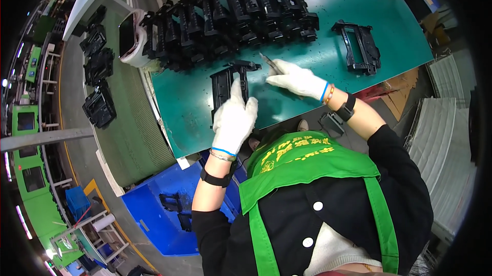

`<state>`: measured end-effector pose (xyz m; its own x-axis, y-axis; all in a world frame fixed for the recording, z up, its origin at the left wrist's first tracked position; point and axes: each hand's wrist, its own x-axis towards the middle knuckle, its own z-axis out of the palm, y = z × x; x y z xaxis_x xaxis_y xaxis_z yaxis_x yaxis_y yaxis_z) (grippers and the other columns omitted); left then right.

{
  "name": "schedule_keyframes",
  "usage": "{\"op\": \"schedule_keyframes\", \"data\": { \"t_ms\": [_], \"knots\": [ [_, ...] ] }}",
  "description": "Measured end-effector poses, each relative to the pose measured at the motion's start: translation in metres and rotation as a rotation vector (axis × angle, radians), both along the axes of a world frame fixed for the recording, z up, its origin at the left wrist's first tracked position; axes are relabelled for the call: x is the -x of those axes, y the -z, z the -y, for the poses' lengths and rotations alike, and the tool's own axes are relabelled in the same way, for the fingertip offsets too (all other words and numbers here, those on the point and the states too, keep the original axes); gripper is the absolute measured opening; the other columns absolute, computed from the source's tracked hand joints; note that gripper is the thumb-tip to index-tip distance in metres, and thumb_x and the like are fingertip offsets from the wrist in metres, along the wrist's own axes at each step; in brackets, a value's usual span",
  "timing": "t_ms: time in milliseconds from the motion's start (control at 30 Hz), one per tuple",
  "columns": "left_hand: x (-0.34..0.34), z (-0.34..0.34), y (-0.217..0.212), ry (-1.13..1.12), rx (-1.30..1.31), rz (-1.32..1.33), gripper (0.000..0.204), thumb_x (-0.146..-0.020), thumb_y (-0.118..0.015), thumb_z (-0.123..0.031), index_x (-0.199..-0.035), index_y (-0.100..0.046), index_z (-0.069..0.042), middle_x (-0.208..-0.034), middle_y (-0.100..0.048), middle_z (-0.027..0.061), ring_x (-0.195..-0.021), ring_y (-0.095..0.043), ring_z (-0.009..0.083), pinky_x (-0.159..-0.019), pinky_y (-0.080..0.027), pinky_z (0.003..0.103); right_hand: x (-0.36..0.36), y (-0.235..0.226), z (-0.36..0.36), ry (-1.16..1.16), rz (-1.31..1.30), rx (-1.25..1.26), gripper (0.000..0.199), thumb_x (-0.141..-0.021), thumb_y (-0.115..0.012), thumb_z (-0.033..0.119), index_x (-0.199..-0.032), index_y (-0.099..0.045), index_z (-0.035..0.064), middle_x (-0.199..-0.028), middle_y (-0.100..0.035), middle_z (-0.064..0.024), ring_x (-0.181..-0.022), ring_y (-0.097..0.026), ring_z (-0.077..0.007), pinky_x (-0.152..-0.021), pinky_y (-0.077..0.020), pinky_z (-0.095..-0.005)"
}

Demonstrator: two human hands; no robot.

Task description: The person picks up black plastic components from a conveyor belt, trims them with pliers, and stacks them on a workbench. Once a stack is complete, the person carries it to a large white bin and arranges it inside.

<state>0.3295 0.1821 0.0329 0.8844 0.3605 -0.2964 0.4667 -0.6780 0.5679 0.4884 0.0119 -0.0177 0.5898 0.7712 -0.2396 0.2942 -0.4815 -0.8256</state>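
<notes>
A black plastic frame part (225, 84) lies flat on the green work mat (328, 25). My left hand (234, 118), in a white glove, presses down on the part's near end. In its own white glove, my right hand (296, 78) grips a small grey blade tool (267, 63) whose tip points at the part's far right corner. A long row of several similar black frame parts (230, 12) stands on edge along the far side of the mat. One more black frame part (359, 46) lies alone at the right.
A conveyor belt (123, 122) at the left carries several black parts (98, 71). A white container (134, 40) sits at the row's left end. Below the table stands a blue bin (154, 214) with black parts in it. Cardboard (402, 94) lies under the right edge.
</notes>
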Motion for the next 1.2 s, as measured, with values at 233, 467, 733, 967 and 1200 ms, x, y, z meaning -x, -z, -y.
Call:
{"op": "schedule_keyframes", "data": {
  "t_ms": [233,467,733,967,1200],
  "knots": [
    [-0.019,0.031,0.033,0.207,-0.157,-0.13,0.083,-0.095,-0.059,-0.036,-0.163,-0.022,-0.005,-0.09,-0.075,0.0227,-0.083,-0.075,0.0404,-0.076,-0.06,0.052,0.045,0.012,0.047,0.283,-0.83,-0.149,0.035,-0.099,-0.069,0.037,-0.116,-0.056,0.0096,-0.078,-0.052,0.0032,-0.06,-0.05,-0.0085,-0.056,-0.0449,-0.0283],
    [-0.025,0.04,0.046,0.264,-0.212,-0.122,0.079,-0.096,-0.057,-0.028,-0.163,-0.021,-0.006,-0.083,-0.074,0.0205,-0.075,-0.074,0.0382,-0.068,-0.059,0.051,0.052,0.016,0.023,0.361,-1.159,-0.342,0.025,-0.1,-0.07,0.031,-0.104,-0.053,0.0135,-0.075,-0.048,0.0059,-0.056,-0.043,-0.0064,-0.051,-0.0406,-0.0264],
    [-0.027,0.04,0.054,0.261,-0.23,-0.08,0.078,-0.095,-0.057,-0.027,-0.163,-0.024,-0.006,-0.081,-0.073,0.0202,-0.073,-0.073,0.039,-0.066,-0.059,0.052,0.046,0.004,0.045,0.27,-1.184,-0.408,0.024,-0.099,-0.071,0.028,-0.104,-0.054,0.012,-0.078,-0.051,0.0047,-0.059,-0.046,-0.0057,-0.053,-0.0412,-0.0265],
    [-0.006,0.035,0.001,0.322,-0.074,-0.093,0.086,-0.093,-0.065,-0.035,-0.164,-0.026,-0.007,-0.082,-0.071,0.02,-0.073,-0.071,0.0327,-0.069,-0.056,0.043,0.019,-0.055,0.154,0.291,0.485,0.052,0.04,-0.089,-0.073,0.012,-0.126,-0.059,0.0073,-0.096,-0.063,-0.0074,-0.086,-0.066,-0.0263,-0.082,-0.0544,-0.0344],
    [-0.062,0.092,-0.041,0.414,0.778,0.1,0.091,-0.089,-0.073,-0.018,-0.164,-0.025,-0.001,-0.102,-0.064,0.0044,-0.087,-0.06,0.0146,-0.075,-0.05,0.028,-0.049,-0.034,0.232,0.235,0.455,0.302,0.05,-0.083,-0.067,0.0,-0.131,-0.061,0.0104,-0.117,-0.068,-0.0146,-0.104,-0.068,-0.04,-0.094,-0.0554,-0.0418]
  ]
}}
